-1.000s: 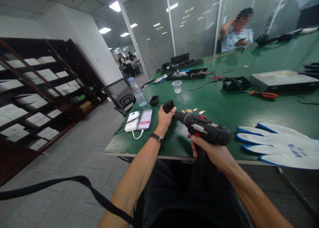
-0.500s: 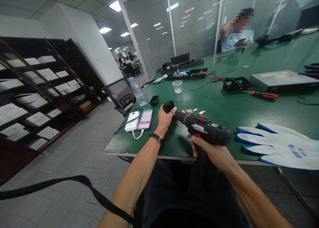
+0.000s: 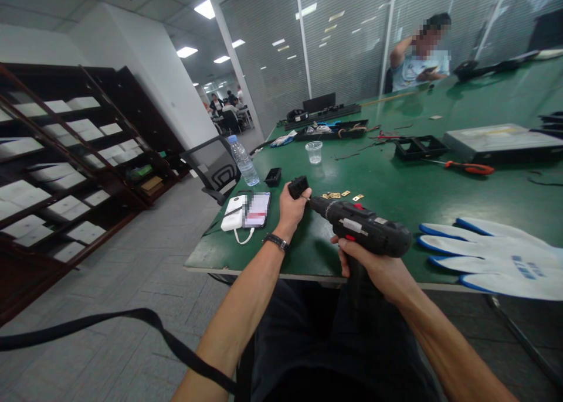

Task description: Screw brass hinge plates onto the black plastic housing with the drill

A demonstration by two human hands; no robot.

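My left hand point(image 3: 292, 208) is closed around a small black plastic box point(image 3: 298, 185), held just above the green table point(image 3: 281, 247). In my right hand point(image 3: 367, 258) is a black cordless drill point(image 3: 367, 229), its chuck pointing left at the box. The drill's tip meets the near side of the box by my left fingers; whether it touches cannot be made out. Several small brass plates point(image 3: 335, 195) lie on the table just behind the drill. Another small black box point(image 3: 272, 177) stands to the left, beyond my left hand.
Near my left hand lie a phone point(image 3: 256, 209) and white power bank point(image 3: 234, 213); a water bottle point(image 3: 244, 162) and plastic cup point(image 3: 314, 153) stand farther back. White-and-blue gloves point(image 3: 514, 255), a screwdriver point(image 3: 468, 167) and a divided black tray point(image 3: 420, 147) are right. A person point(image 3: 420, 59) sits across.
My hands, the drill and the box hold nearly the same pose. The whole view has shifted very slightly.
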